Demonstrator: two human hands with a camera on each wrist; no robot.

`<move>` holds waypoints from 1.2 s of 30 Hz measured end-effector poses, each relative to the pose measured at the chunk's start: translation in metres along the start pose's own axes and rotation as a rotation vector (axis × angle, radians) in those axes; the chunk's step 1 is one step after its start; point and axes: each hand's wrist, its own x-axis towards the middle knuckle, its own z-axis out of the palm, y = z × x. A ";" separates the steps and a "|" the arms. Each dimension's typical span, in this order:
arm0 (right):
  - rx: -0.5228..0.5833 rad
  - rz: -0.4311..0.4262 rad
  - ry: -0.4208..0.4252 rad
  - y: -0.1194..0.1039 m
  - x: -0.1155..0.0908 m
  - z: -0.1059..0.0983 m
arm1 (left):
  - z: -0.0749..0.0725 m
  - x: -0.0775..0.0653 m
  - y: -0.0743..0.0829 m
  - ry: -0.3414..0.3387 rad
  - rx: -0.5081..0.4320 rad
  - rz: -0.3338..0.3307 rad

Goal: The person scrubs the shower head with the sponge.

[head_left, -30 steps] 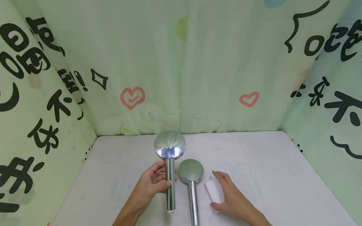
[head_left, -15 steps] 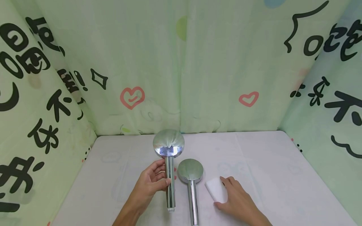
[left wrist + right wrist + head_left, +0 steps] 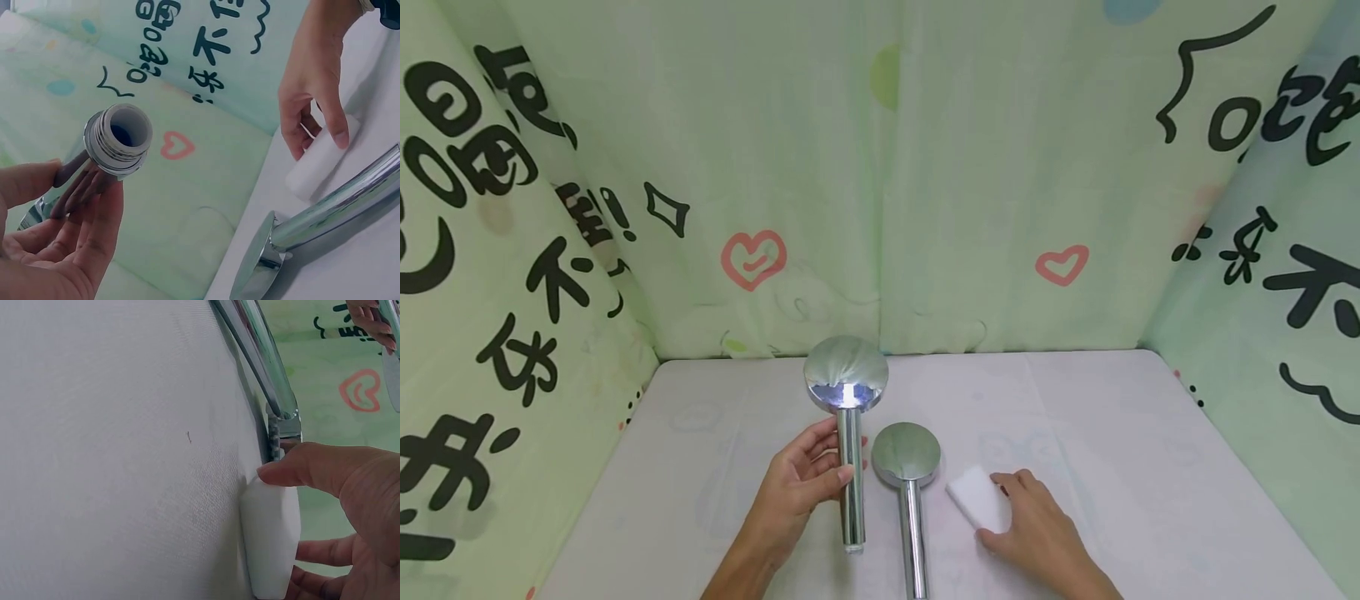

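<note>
My left hand (image 3: 790,492) grips a chrome shower head (image 3: 846,373) by its handle, with the round head up. In the left wrist view the threaded open end of that handle (image 3: 119,140) faces the camera. A second chrome shower head (image 3: 906,452) lies on the table beside it, its handle toward me. To its right, my right hand (image 3: 1041,529) pinches a white sponge-like block (image 3: 977,500) between thumb and fingers. The right wrist view shows the thumb on one end of the white block (image 3: 270,537), which sits close against the white tabletop.
A white-covered table (image 3: 1112,433) spreads under both hands. Pale green curtain (image 3: 970,167) with black lettering and red hearts closes off the back and both sides. The table's back edge meets the curtain just behind the raised shower head.
My right hand has closed on the white block from a looser pose and shifted slightly right. The left hand has raised its shower head a little. The lying shower head stays put.
</note>
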 end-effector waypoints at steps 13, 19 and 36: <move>0.054 -0.025 0.037 0.005 0.009 -0.008 | 0.001 0.000 -0.002 -0.013 -0.027 0.043; 0.084 -0.094 0.117 0.003 0.015 -0.015 | 0.002 0.001 -0.002 -0.005 -0.024 0.042; 0.249 -0.200 0.216 -0.012 0.029 -0.046 | 0.001 0.003 -0.001 0.007 -0.040 0.043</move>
